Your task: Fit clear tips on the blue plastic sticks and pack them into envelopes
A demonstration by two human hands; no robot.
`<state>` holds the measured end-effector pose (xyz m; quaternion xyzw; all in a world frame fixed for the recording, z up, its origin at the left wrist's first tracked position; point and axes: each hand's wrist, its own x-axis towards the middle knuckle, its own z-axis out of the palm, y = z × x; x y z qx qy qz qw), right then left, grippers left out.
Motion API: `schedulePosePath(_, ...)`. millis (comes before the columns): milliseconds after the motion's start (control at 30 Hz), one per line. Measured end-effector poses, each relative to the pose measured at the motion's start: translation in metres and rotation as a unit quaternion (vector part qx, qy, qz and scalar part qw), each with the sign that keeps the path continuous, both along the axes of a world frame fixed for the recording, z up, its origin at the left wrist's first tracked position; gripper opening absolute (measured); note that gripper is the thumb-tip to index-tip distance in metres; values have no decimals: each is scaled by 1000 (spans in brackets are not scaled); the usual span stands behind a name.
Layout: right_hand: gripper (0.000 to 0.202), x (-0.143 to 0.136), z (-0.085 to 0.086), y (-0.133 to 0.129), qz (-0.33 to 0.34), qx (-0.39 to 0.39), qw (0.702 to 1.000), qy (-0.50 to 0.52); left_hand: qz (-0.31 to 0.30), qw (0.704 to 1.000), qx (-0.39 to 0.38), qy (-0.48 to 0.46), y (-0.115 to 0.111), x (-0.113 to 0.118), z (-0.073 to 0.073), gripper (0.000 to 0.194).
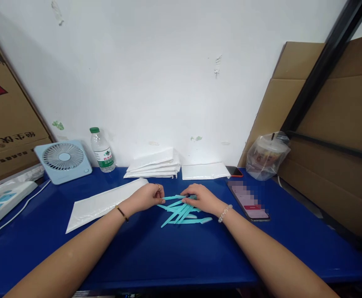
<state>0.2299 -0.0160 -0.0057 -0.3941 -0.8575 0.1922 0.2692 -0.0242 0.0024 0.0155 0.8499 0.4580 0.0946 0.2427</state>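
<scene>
A loose heap of slim turquoise eyebrow razors [181, 213] lies on the blue table in front of me. Just above the heap's far side, one eyebrow razor [171, 198] stretches between my hands. My left hand [148, 196] pinches its left end with thumb and fingertips. At its right end, my right hand [201, 198] has its fingers closed, partly covering the razor's wider head. A flat white plastic packet [103, 205] lies beside and partly behind my left hand and wrist.
Along the wall stand a blue fan [63, 161], a water bottle [102, 151], stacked white packets [153, 163] and another packet [205, 170]. A red-edged phone [235, 171], a larger phone [249, 203] and a bagged drink cup [266, 156] are right. A power strip [7, 203] lies left.
</scene>
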Motion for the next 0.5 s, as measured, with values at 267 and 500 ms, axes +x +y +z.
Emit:
schedulePosePath(267, 16, 33, -8, 25, -90, 11, 996, 16, 20, 998, 12, -59, 35, 24, -12, 22)
schedulePosePath(500, 13, 52, -6, 32, -116, 50, 989, -74, 33, 994, 91, -41, 44, 26, -33, 28)
